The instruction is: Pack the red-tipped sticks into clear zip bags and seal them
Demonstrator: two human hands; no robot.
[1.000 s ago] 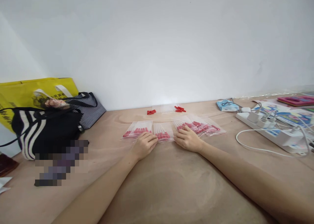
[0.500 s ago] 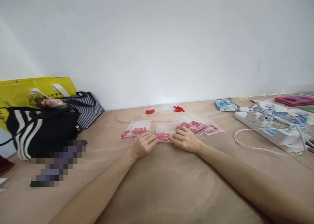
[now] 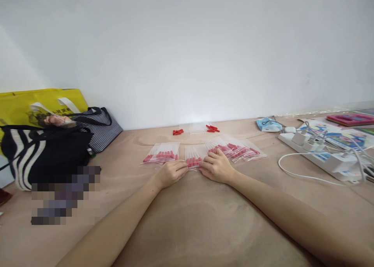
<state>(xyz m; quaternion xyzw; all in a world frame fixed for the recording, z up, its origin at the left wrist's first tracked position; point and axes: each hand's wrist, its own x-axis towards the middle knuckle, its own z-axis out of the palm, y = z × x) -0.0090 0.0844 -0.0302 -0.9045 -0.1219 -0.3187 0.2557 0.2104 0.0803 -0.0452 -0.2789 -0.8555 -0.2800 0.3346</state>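
A clear plastic bag point(image 3: 193, 152) with several red-ended sticks lies flat between my hands. My left hand point(image 3: 171, 173) has its fingers closed at the bag's near left corner. At the near right corner, my right hand point(image 3: 217, 166) grips the bag's edge with bent fingers. Another clear bag point(image 3: 165, 152) with red-ended pieces lies just beyond my left hand. Several overlapping filled bags point(image 3: 236, 149) spread to the right, partly behind my right hand.
Near the wall lie red pieces point(image 3: 178, 132), more red pieces point(image 3: 212, 128) and white sticks point(image 3: 198, 129). A power strip point(image 3: 318, 158) with cables and a blue mask point(image 3: 268, 124) are right; a black bag point(image 3: 58, 158) and yellow bag point(image 3: 17, 99) are left.
The view has shifted slightly. Both hands stay at the near edge of the middle bag, with only a small movement of the fingers.
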